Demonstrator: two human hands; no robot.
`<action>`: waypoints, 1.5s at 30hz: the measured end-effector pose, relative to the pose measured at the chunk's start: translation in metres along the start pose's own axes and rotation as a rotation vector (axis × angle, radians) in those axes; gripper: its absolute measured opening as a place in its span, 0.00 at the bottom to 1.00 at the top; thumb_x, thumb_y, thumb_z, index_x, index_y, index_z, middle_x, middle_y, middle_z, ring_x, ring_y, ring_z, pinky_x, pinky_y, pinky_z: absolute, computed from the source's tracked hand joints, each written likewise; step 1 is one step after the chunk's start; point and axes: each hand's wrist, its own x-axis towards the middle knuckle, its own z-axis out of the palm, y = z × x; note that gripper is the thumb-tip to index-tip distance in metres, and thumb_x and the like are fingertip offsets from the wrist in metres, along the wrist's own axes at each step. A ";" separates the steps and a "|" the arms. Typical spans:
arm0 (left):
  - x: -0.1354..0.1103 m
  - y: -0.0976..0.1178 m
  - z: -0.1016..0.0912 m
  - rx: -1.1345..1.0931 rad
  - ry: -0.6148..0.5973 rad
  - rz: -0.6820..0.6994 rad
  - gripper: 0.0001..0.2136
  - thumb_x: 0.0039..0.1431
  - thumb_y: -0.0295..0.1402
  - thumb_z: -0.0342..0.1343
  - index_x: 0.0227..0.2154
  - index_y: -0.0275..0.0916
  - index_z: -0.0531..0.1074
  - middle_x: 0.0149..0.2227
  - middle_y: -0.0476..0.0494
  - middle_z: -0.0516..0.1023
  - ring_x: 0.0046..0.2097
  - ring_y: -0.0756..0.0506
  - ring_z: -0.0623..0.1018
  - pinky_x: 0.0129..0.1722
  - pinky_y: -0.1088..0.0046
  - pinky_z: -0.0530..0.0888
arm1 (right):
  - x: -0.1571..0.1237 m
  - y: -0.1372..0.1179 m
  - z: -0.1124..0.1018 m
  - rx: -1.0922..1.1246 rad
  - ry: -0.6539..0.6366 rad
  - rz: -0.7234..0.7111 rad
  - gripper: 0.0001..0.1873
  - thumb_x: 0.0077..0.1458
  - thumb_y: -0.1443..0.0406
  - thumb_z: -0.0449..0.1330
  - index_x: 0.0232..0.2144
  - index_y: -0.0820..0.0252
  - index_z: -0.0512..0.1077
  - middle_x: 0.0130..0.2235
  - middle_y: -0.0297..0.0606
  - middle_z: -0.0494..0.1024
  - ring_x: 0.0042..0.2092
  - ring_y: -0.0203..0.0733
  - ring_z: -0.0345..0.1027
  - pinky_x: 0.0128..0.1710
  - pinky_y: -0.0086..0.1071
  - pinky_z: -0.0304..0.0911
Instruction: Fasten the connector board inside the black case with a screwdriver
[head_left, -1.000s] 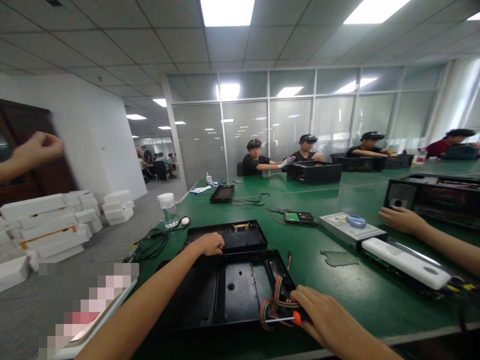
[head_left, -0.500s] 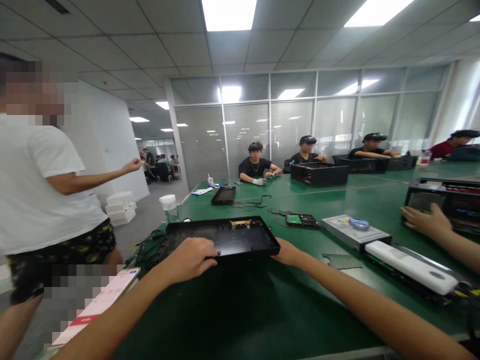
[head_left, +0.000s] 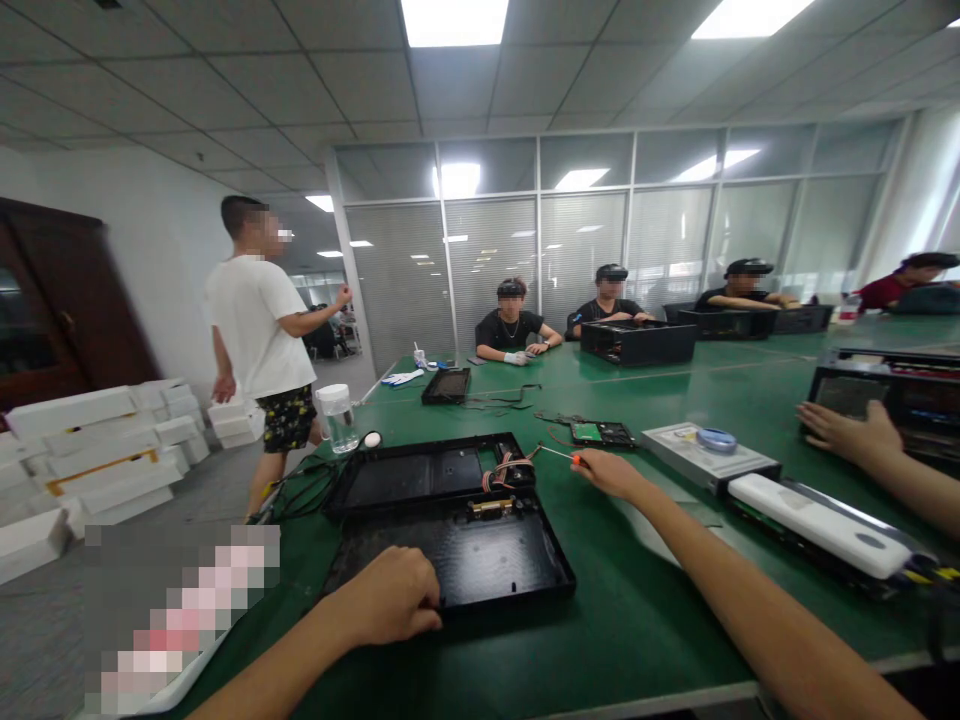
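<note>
My left hand (head_left: 394, 595) is closed over the near edge of a shallow black casing half (head_left: 517, 555), which has a brass-coloured part near its far side. Just behind it lies a second black casing half (head_left: 420, 468) with a bundle of striped cable (head_left: 508, 472) at its right end. To the right of both, my right hand (head_left: 611, 472) grips a screwdriver (head_left: 559, 454) by its orange-red handle. The thin shaft points left toward the striped cable. Most of the handle is hidden by my fingers.
A circuit board in a black frame (head_left: 602, 434), a metal drive with a blue roll (head_left: 701, 450) and a long white-topped unit (head_left: 817, 530) lie to the right. A co-worker's hand (head_left: 851, 432) touches an opened computer case. A clear jar (head_left: 339, 420) stands at left.
The near casing half has come down toward me, revealing the other half behind. My right hand has left it and now holds a screwdriver. The person in white has walked farther away.
</note>
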 end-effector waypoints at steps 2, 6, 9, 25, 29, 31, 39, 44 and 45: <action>0.020 -0.009 -0.007 -0.037 -0.080 -0.002 0.17 0.51 0.49 0.50 0.27 0.41 0.74 0.25 0.46 0.74 0.28 0.46 0.72 0.29 0.74 0.65 | 0.001 -0.011 0.001 0.158 -0.058 0.041 0.20 0.57 0.55 0.46 0.32 0.63 0.69 0.30 0.42 0.74 0.32 0.40 0.69 0.32 0.30 0.60; 0.076 -0.034 -0.015 0.024 0.158 -0.063 0.18 0.52 0.47 0.51 0.39 0.40 0.71 0.38 0.42 0.74 0.39 0.43 0.72 0.36 0.72 0.66 | 0.003 -0.053 0.008 0.466 -0.238 0.043 0.25 0.57 0.52 0.41 0.28 0.65 0.68 0.22 0.38 0.72 0.20 0.34 0.64 0.22 0.25 0.57; 0.112 -0.055 -0.007 0.106 0.200 -0.115 0.23 0.48 0.43 0.57 0.45 0.38 0.66 0.43 0.38 0.70 0.45 0.41 0.70 0.41 0.70 0.66 | 0.002 -0.075 0.013 0.497 -0.280 0.016 0.23 0.56 0.53 0.45 0.25 0.65 0.68 0.20 0.36 0.71 0.20 0.32 0.63 0.20 0.24 0.55; 0.133 -0.012 -0.013 0.373 0.216 0.294 0.10 0.50 0.35 0.57 0.37 0.43 0.71 0.42 0.42 0.65 0.42 0.44 0.67 0.41 0.69 0.66 | -0.004 -0.082 0.003 0.248 -0.112 -0.096 0.20 0.51 0.52 0.52 0.26 0.63 0.73 0.26 0.38 0.74 0.27 0.36 0.63 0.26 0.25 0.51; 0.140 -0.010 -0.001 0.381 0.261 0.375 0.06 0.53 0.35 0.54 0.33 0.41 0.73 0.42 0.42 0.65 0.42 0.44 0.66 0.42 0.70 0.65 | -0.005 -0.066 -0.009 0.153 -0.071 -0.147 0.18 0.49 0.53 0.54 0.26 0.62 0.73 0.25 0.39 0.74 0.27 0.36 0.63 0.26 0.26 0.50; 0.142 -0.013 0.008 0.377 0.298 0.377 0.06 0.55 0.34 0.52 0.33 0.41 0.73 0.42 0.42 0.65 0.42 0.45 0.66 0.42 0.69 0.65 | -0.005 -0.055 -0.014 0.112 -0.029 -0.139 0.16 0.49 0.55 0.54 0.26 0.62 0.73 0.25 0.39 0.74 0.27 0.37 0.63 0.27 0.26 0.49; 0.144 -0.020 0.022 0.228 0.328 0.400 0.10 0.61 0.29 0.44 0.32 0.37 0.71 0.36 0.43 0.70 0.41 0.48 0.68 0.44 0.72 0.63 | -0.001 -0.030 -0.014 0.141 0.055 -0.069 0.17 0.52 0.57 0.51 0.25 0.63 0.72 0.25 0.39 0.73 0.27 0.36 0.62 0.27 0.26 0.49; 0.147 -0.017 0.012 0.051 0.343 0.326 0.11 0.62 0.32 0.41 0.35 0.37 0.69 0.35 0.44 0.72 0.39 0.48 0.69 0.42 0.75 0.64 | 0.000 -0.034 -0.013 0.133 0.052 -0.078 0.17 0.52 0.57 0.51 0.25 0.63 0.72 0.25 0.39 0.73 0.27 0.36 0.61 0.26 0.26 0.49; 0.149 -0.017 0.009 0.034 0.326 0.312 0.11 0.62 0.32 0.42 0.36 0.37 0.69 0.35 0.45 0.72 0.38 0.48 0.70 0.41 0.75 0.64 | 0.000 -0.035 -0.013 0.130 0.059 -0.086 0.17 0.52 0.57 0.51 0.25 0.63 0.71 0.25 0.39 0.73 0.27 0.36 0.61 0.26 0.27 0.48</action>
